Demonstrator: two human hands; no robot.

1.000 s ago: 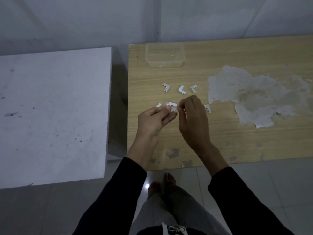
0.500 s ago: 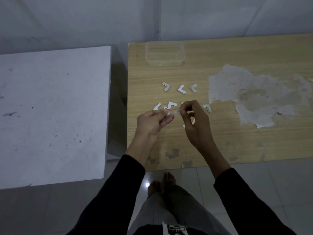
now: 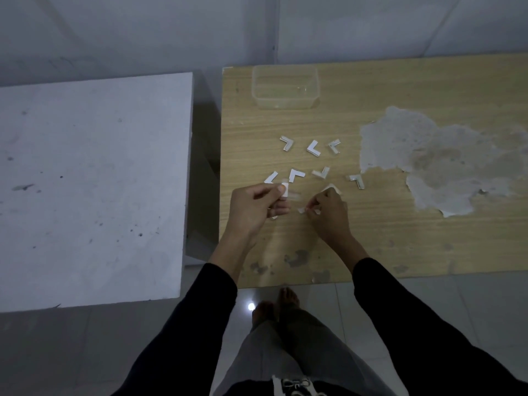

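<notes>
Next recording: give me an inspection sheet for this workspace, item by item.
Surface: wooden table, with its veneer peeled off in a grey patch on the right.
Job's things: white L-shaped pieces are scattered mid-table. A clear container stands at the far edge, and its contents cannot be made out.
Clutter: nothing seen.
Grippers: the left hand pinches a blurred clear piece. The right hand pinches a small white scrap.
Cables: nothing seen.
Surroundings: a white slab stands left of the table with a gap between them, over a tiled floor.
</notes>
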